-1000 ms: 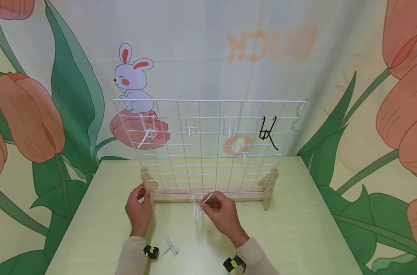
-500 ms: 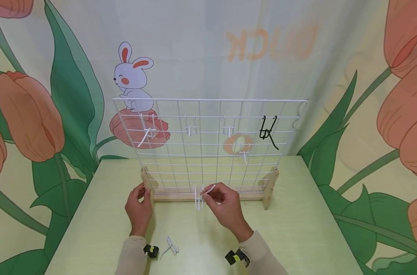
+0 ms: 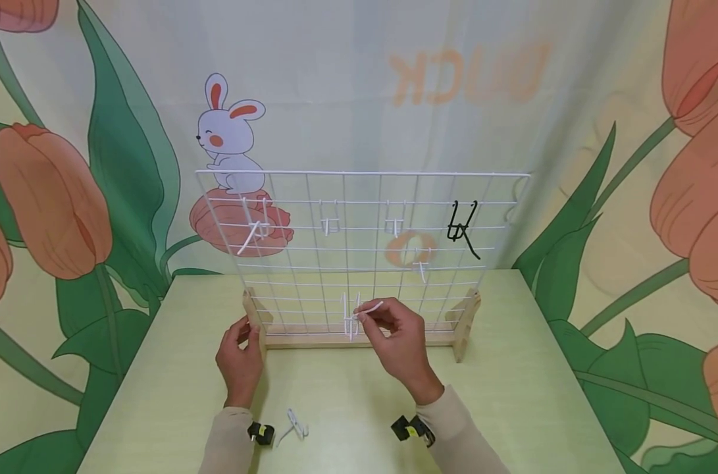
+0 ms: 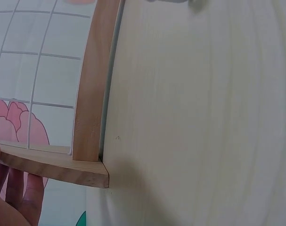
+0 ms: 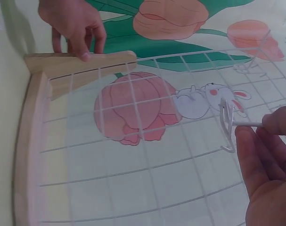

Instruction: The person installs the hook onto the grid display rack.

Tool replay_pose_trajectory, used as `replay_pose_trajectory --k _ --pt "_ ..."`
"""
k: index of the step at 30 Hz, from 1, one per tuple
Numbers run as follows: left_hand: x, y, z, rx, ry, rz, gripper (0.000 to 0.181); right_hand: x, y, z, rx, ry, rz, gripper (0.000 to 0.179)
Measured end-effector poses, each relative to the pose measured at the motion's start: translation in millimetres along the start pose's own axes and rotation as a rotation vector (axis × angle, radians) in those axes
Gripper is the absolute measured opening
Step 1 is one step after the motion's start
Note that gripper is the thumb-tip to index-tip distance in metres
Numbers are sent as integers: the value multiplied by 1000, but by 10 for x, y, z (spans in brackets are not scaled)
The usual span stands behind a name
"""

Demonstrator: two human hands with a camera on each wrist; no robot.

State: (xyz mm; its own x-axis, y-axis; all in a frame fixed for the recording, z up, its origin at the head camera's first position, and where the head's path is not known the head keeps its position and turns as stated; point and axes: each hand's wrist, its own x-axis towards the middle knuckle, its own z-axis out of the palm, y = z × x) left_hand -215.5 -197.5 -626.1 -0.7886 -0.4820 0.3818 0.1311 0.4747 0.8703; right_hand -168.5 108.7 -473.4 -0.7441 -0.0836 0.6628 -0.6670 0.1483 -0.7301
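Observation:
My right hand (image 3: 399, 345) pinches the prong of a white wire hook (image 3: 351, 318) between thumb and fingers. In the head view this hook overlaps the lower middle of a white wire grid panel (image 3: 361, 174). The right wrist view shows its two-armed back (image 5: 226, 123) facing the grid. My left hand (image 3: 240, 362) grips the left upright (image 3: 253, 315) of the wooden stand that bears the panel. Thumb and fingers (image 4: 33, 195) lie on either side of that wooden piece in the left wrist view.
Several white hooks, such as the long one (image 3: 253, 230) at the upper left, hang on the grid. A black hook (image 3: 461, 229) hangs at the upper right. Another white hook (image 3: 293, 426) lies on the table (image 3: 512, 408) near my left wrist. A printed curtain (image 3: 347, 79) stands behind.
My right hand has risen and moved slightly right with the white hook, from below the stand's base bar up over the lower grid. My left hand has stayed on the upright.

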Motion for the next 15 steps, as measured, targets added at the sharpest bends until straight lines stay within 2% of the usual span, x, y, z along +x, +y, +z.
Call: replay_pose_trajectory --k 10,15 --pt "-3 5 -12 10 -3 -17 30 328 -164 -19 10 115 -81 14" --pt "-1 -1 -7 6 -10 -26 31 448 -209 -46 -30 157 -102 13"
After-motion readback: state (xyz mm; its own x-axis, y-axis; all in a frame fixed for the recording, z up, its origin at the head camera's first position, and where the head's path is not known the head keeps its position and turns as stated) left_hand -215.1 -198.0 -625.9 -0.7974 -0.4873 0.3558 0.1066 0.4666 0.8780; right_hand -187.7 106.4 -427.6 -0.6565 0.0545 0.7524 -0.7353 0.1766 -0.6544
